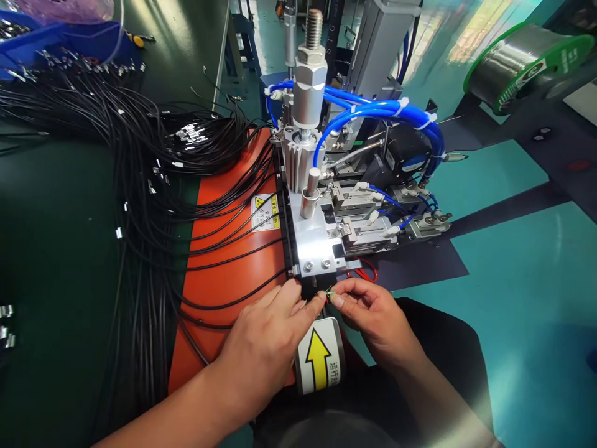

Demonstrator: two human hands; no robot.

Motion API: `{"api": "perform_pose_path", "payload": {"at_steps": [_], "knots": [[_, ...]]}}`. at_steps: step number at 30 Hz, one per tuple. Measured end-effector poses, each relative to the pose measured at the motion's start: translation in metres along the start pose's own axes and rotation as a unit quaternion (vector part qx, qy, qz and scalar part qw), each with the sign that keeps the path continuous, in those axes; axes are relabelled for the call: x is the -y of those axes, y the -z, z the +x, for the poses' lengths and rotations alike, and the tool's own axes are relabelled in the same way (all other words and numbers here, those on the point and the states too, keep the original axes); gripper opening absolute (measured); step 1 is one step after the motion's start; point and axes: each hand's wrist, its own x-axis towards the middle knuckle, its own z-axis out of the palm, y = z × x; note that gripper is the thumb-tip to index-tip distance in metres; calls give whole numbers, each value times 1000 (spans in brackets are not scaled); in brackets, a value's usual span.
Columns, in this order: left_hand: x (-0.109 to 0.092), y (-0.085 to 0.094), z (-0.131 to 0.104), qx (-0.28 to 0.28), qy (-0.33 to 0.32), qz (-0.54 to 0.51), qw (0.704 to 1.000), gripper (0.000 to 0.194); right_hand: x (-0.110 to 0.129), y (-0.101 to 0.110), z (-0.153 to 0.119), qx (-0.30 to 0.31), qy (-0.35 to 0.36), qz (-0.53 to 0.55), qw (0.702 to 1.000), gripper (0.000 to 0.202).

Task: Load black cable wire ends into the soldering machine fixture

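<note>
At the near end of a metal machine (317,239), my two hands meet fingertip to fingertip. My left hand (265,336) lies over the edge of the orange surface, its fingers bent round a black cable (217,325) that runs in under it; the grip itself is mostly hidden. Its thumb reaches right, to the fine coloured wires (329,292) at the cable's end. Green and red strands show there. My right hand (373,311) pinches these wires between thumb and forefinger. Directly below is a white plate with a yellow arrow (318,361).
Several black cables (135,205) with metal connectors spread across the dark table and orange surface (233,274), some ending along the machine's side. Blue air hoses (382,109) arch over the machine. A solder wire spool (508,68) hangs upper right; a blue bin (88,43) stands upper left.
</note>
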Motion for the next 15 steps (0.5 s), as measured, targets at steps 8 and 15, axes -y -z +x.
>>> {"api": "perform_pose_path", "payload": {"at_steps": [8, 15], "knots": [[0, 2, 2, -13, -5, 6, 1000, 49, -5, -2, 0, 23, -29, 72, 997, 24], [1, 1, 1, -12, -8, -17, 1000, 49, -6, -2, 1, 21, -32, 89, 995, 26]]}}
